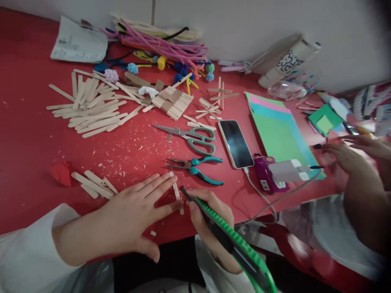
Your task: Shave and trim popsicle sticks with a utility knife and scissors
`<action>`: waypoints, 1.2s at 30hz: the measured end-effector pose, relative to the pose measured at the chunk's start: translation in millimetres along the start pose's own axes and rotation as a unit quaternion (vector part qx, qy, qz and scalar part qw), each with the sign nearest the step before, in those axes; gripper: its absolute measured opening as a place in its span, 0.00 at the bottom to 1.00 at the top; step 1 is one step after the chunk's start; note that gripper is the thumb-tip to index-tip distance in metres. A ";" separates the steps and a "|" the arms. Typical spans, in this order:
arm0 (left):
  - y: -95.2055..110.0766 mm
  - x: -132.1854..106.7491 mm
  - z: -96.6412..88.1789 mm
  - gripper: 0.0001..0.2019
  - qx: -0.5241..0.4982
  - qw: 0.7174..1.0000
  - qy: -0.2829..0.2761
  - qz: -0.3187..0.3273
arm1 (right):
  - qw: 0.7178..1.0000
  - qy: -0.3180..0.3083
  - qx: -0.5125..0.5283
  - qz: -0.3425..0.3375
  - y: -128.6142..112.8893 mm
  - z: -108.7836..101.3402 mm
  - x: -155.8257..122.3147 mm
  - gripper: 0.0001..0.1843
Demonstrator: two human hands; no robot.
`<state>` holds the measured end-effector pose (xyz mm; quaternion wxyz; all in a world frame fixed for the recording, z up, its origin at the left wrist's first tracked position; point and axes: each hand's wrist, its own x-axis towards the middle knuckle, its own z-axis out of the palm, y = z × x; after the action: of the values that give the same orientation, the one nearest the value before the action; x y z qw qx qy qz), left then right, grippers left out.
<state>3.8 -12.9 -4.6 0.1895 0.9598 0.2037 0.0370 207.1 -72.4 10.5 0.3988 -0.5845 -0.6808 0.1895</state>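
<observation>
My left hand [137, 207] lies flat over the red table, fingers stretched and spread. Its fingertips press on a short wooden craft stick [176, 193]. In my right hand [210, 215] is a green utility knife [232, 240], gripped with its blade end pointing at the stick from the right, slightly apart from it. Beyond my hands lie pliers with teal handles [198, 167] and grey-handled scissors [195, 136]. A few cut craft sticks [94, 185] rest beside my left wrist. Small wood shavings are scattered across the table.
A heap of craft sticks [91, 106] and a joined stick panel [172, 101] lie farther back, before pink pipe cleaners [165, 44]. To the right are a phone [236, 142] on a cable, coloured paper [277, 126], a purple box [269, 175] and another person's hands [348, 154].
</observation>
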 end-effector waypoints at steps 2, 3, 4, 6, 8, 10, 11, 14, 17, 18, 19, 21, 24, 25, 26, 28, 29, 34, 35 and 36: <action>0.4 0.2 0.6 0.53 -0.006 1.000 0.002 -0.002 | 1.000 -0.005 -0.019 -0.012 0.6 2.2 -0.1 0.08; 0.6 0.2 1.0 0.54 -0.010 1.000 0.002 -0.004 | 1.000 -0.005 -0.027 -0.015 1.0 2.9 -0.1 0.08; 0.8 0.2 1.3 0.53 -0.012 1.000 0.003 -0.004 | 0.999 -0.006 -0.031 -0.018 1.3 3.3 0.0 0.08; 1.3 0.1 2.0 0.53 -0.013 1.000 0.005 -0.002 | 0.999 -0.009 -0.034 -0.025 1.7 3.3 0.3 0.09; 1.7 0.1 2.7 0.52 -0.015 1.000 0.007 -0.004 | 0.999 -0.015 -0.032 -0.029 1.7 2.8 0.7 0.10; 2.1 0.4 3.1 0.52 -0.020 1.000 0.007 -0.010 | 0.999 -0.021 -0.034 -0.025 1.6 2.4 1.1 0.11; 2.2 0.7 3.0 0.52 -0.022 1.000 0.005 -0.013 | 0.999 -0.024 -0.034 -0.024 1.5 2.3 1.4 0.11; 2.6 1.9 2.1 0.51 -0.021 1.000 -0.004 -0.014 | 0.998 -0.030 -0.028 -0.041 1.1 1.9 3.3 0.12; 3.2 2.8 1.4 0.52 -0.019 1.000 -0.006 -0.012 | 0.996 -0.053 -0.025 -0.061 -1.4 -0.3 5.9 0.13; 3.5 2.9 1.5 0.53 -0.021 1.000 -0.005 -0.011 | 0.996 -0.070 -0.026 -0.054 -2.8 -1.7 6.7 0.13; 3.9 3.0 1.8 0.53 -0.024 1.000 -0.005 -0.012 | 0.995 -0.090 -0.027 -0.044 -4.5 -3.2 7.4 0.13; 4.9 3.0 2.7 0.54 -0.028 0.999 -0.008 -0.016 | 0.991 -0.126 -0.026 -0.023 -8.1 -5.9 8.9 0.12; 6.3 2.5 4.4 0.54 -0.030 0.999 -0.017 -0.018 | 0.988 -0.153 -0.020 -0.004 -11.1 -6.7 11.8 0.12; 6.4 2.2 4.8 0.54 -0.032 0.999 -0.020 -0.018 | 0.987 -0.157 -0.018 -0.002 -10.8 -5.6 12.8 0.12; 6.3 1.9 5.0 0.54 -0.034 0.999 -0.022 -0.019 | 0.987 -0.157 -0.016 -0.001 -9.7 -3.9 13.6 0.12; 5.4 1.3 4.8 0.52 -0.041 0.999 -0.026 -0.023 | 0.990 -0.144 -0.005 0.001 -5.3 0.2 13.8 0.11; 4.7 1.3 4.2 0.51 -0.045 0.998 -0.027 -0.026 | 0.992 -0.128 0.005 0.003 -2.6 1.8 12.8 0.10; 2.9 3.9 -2.7 0.50 -0.053 0.997 -0.042 -0.032 | 0.999 -0.009 0.011 -0.031 2.4 -5.4 -5.9 0.13; 3.2 4.6 -4.4 0.51 -0.051 0.997 -0.051 -0.031 | 0.999 0.011 0.002 -0.041 0.6 -9.5 -10.5 0.13; 3.4 5.2 -6.0 0.52 -0.048 0.997 -0.059 -0.032 | 0.999 0.026 -0.013 -0.042 -1.9 -13.4 -14.1 0.14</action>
<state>8.9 -11.6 2.2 0.2485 0.9431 0.2203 -0.0163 216.1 -89.0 15.5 0.4169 -0.5649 -0.6965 0.1483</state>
